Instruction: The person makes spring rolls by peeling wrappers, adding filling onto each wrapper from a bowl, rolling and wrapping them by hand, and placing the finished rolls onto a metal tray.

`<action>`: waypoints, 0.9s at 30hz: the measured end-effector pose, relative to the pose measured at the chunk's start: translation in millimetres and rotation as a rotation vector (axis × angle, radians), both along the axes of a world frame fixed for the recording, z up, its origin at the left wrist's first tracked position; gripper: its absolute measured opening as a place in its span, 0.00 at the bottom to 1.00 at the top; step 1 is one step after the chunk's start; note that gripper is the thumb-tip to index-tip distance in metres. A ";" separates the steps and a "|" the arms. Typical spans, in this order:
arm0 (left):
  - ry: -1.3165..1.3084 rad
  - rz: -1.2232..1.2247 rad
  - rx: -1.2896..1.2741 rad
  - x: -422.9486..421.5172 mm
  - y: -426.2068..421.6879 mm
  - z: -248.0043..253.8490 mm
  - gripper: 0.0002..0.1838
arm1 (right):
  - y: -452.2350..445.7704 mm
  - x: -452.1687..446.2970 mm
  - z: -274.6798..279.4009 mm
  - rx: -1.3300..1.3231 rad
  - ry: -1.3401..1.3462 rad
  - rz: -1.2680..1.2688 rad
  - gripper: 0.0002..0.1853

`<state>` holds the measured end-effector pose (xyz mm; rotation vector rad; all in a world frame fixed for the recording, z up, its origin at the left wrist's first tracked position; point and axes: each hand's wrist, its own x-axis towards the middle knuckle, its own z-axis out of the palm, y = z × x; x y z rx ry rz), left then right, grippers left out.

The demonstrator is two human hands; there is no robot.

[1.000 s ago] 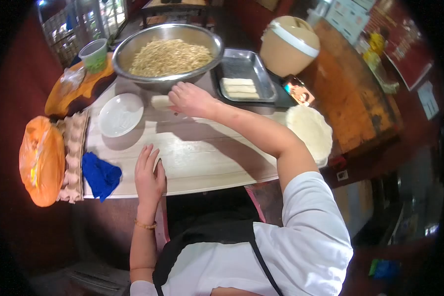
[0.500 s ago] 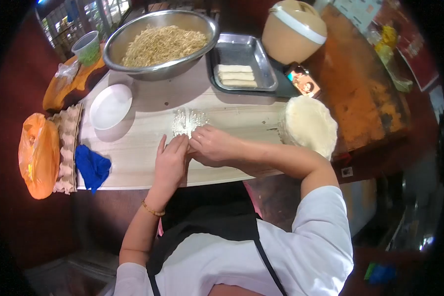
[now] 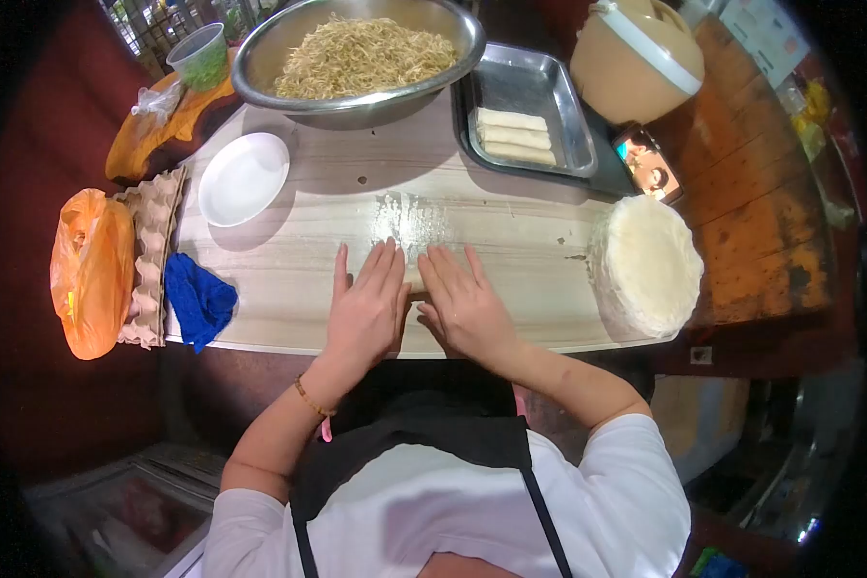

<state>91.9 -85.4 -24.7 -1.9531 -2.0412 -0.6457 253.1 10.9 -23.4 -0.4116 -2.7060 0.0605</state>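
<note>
My left hand (image 3: 366,303) lies palm down near the table's front edge, its fingers stretched forward and its thumb side turned inward. Beside it, my right hand (image 3: 464,301) is also flat, with straight fingers. A pale spring roll (image 3: 415,282) shows in the narrow gap between them; the hands cover its ends. Just beyond the fingertips, a wet patch (image 3: 405,217) shines on the tabletop. To the right of my right hand stands a round stack of pale wrappers (image 3: 653,265). Finished-looking rolls (image 3: 515,137) lie side by side in a metal tray (image 3: 578,130).
A big steel bowl (image 3: 260,82) of bean sprouts (image 3: 366,58) stands at the back. On the left are a white dish (image 3: 245,179), blue cloth (image 3: 200,301), egg carton (image 3: 147,260) and orange bag (image 3: 91,275). A phone (image 3: 648,162) and beige container (image 3: 636,58) are at right.
My right hand has moved right, off the left hand's fingertips, and its bunched fingers are now straight and flat. The camera view has shifted, so the table things appear farther right and higher.
</note>
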 end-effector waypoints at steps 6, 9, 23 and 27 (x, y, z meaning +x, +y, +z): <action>-0.063 0.001 -0.127 -10.0 15.4 3.5 0.21 | 19.3 -13.0 -2.8 -0.130 0.006 -0.003 0.35; -0.097 -0.004 -0.147 -9.2 21.2 -3.9 0.21 | 18.4 -13.7 -6.2 -0.226 -0.008 -0.033 0.39; -0.026 0.079 -0.168 -6.6 21.9 -14.4 0.22 | 15.1 -9.4 -11.7 -0.234 -0.022 -0.022 0.46; -0.031 0.075 -0.141 -7.3 22.4 -16.6 0.22 | 14.4 -9.8 -10.0 -0.232 -0.021 -0.026 0.46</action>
